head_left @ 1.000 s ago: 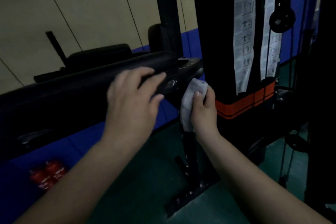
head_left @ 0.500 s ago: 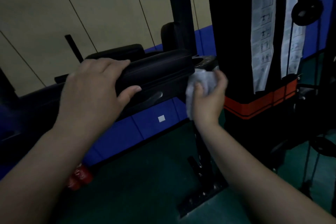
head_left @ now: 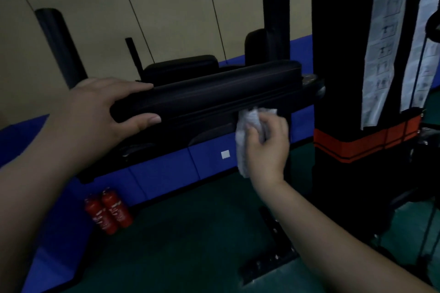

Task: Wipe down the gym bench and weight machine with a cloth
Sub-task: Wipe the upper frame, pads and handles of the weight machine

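A long black padded bench (head_left: 214,95) runs across the middle of the view, raised off the floor. My left hand (head_left: 100,112) grips its left end, fingers over the top and thumb under the front edge. My right hand (head_left: 266,145) holds a crumpled white cloth (head_left: 247,126) pressed against the underside of the bench's front edge, near its right end. The cloth's tail hangs down past my palm. The black weight machine (head_left: 345,54) with an orange band stands just right of the bench.
Two red canisters (head_left: 108,211) lie on the green floor below the bench by blue wall padding (head_left: 166,173). A black upright post (head_left: 276,19) rises behind the bench. A bolted black base plate (head_left: 269,264) sits on the floor. White instruction sheets (head_left: 383,38) hang on the machine.
My right hand has slid the cloth left and down, from the bench's right end to under its front edge. My left hand has stayed gripping the left end.
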`<state>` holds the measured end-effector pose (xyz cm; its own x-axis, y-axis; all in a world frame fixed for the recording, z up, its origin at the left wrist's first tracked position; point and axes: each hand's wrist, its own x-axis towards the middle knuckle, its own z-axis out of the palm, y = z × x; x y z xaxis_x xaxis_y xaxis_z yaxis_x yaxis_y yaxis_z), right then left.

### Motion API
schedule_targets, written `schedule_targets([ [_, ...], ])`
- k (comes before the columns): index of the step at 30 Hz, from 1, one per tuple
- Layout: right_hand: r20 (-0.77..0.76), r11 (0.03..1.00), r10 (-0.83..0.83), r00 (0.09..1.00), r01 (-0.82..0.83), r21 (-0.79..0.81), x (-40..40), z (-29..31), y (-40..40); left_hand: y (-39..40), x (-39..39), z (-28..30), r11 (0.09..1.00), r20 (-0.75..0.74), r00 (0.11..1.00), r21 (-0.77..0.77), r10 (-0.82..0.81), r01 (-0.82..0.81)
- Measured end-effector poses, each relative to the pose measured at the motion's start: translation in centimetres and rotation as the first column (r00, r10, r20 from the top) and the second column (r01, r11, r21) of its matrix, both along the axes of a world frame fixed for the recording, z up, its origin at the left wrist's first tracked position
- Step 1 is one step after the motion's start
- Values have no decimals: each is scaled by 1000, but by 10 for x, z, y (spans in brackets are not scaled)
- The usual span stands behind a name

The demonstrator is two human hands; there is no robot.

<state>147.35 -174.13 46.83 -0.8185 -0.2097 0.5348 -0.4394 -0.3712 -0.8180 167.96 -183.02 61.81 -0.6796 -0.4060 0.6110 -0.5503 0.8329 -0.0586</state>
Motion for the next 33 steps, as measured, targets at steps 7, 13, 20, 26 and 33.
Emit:
schedule_targets([
  [7,54,998,-68,996,68,11,31,1,-14,-5,17,-1,975,-119,987,182,-105,125],
  [13,-171,994,93,981,-81,78,83,-6,-28,-13,24,2,953,-97,981,237,-170,189],
  [20,195,987,-151,969,159,-25,85,8,-36,-24,28,-2,928,-153,956,245,-250,282],
  [26,-280,997,61,958,-47,58,174,2,-62,-30,28,4,921,-134,948,233,-289,313],
  [33,130,984,-157,979,166,-60,164,6,-76,-30,30,3,908,-155,938,241,-311,341],
])
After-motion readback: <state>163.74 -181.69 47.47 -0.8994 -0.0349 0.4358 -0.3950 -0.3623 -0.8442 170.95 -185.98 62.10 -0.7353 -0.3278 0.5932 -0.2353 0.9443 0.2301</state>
